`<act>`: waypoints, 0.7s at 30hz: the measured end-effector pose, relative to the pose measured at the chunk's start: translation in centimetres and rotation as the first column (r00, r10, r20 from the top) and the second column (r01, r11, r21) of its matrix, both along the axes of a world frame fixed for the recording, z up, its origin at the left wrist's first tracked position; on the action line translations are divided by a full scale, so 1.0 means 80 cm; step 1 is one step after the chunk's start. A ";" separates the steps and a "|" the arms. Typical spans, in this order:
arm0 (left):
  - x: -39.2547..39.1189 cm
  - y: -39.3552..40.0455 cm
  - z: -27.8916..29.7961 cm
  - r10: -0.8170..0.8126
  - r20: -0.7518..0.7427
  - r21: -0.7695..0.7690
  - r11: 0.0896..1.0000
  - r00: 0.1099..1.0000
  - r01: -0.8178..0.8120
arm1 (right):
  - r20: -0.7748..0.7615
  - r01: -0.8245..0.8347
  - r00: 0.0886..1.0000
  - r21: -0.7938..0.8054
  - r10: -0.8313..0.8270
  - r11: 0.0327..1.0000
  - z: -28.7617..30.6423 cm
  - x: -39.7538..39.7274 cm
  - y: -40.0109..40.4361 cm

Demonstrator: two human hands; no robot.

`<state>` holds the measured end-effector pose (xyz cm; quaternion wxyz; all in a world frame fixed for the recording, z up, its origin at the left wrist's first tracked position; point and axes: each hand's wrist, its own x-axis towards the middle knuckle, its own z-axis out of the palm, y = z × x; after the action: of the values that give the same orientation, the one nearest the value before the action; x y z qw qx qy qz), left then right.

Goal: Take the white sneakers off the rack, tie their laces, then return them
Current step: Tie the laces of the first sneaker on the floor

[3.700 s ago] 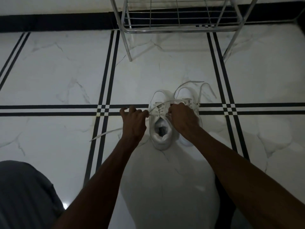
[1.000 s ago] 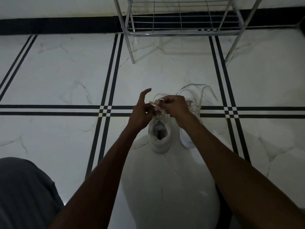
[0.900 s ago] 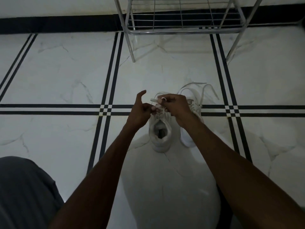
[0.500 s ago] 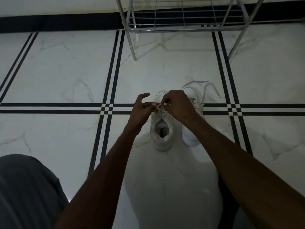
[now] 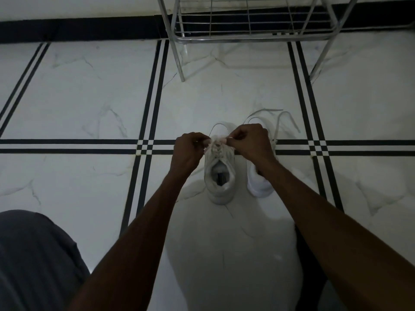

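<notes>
Two white sneakers stand side by side on the floor, heels toward me. The left sneaker (image 5: pixel 220 176) shows its open collar. My left hand (image 5: pixel 187 151) and my right hand (image 5: pixel 249 142) are closed on its laces (image 5: pixel 216 143) over the tongue, with a lace loop arching beyond the fingers. The right sneaker (image 5: pixel 260 185) is partly hidden under my right wrist. Its loose laces (image 5: pixel 278 122) trail on the tile past the toe.
A silver metal wire shoe rack (image 5: pixel 251 25) stands against the wall beyond the sneakers, its lowest shelf bare. The floor is white marble tile with black stripes (image 5: pixel 148 144). A knee in grey trousers (image 5: pixel 33 261) fills the lower left corner.
The left hand's raised finger has curled down onto the lace. Both hands have shifted slightly apart, pulling the laces sideways over the left sneaker.
</notes>
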<state>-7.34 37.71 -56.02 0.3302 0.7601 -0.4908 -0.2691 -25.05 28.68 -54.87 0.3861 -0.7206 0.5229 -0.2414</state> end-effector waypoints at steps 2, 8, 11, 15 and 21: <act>0.012 0.020 -0.004 0.007 0.165 0.063 0.998 0.986 -0.018 | -0.201 0.098 0.974 -0.048 -0.105 0.994 -0.007 -0.022 -0.006; 0.013 0.052 -0.019 0.054 0.252 0.187 0.977 0.966 -0.103 | -0.345 0.080 0.926 -0.218 -0.153 0.973 -0.019 -0.038 0.011; 0.019 0.049 -0.023 0.197 0.078 0.159 0.965 0.977 -0.207 | -0.363 0.001 0.924 -0.315 -0.121 0.949 -0.024 -0.034 0.016; 0.017 0.055 -0.020 0.304 -0.113 0.138 0.948 0.946 -0.288 | -0.389 -0.022 0.914 -0.336 -0.117 0.942 -0.030 -0.035 0.024; 0.014 0.058 -0.033 0.427 -0.220 0.123 0.904 0.877 -0.409 | -0.446 -0.122 0.894 -0.327 -0.039 0.937 -0.023 -0.039 0.015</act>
<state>-6.23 42.36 -58.63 0.4097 0.8211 -0.2609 -0.2997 -28.16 29.90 -56.73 0.1280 -0.8243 0.5308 -0.1498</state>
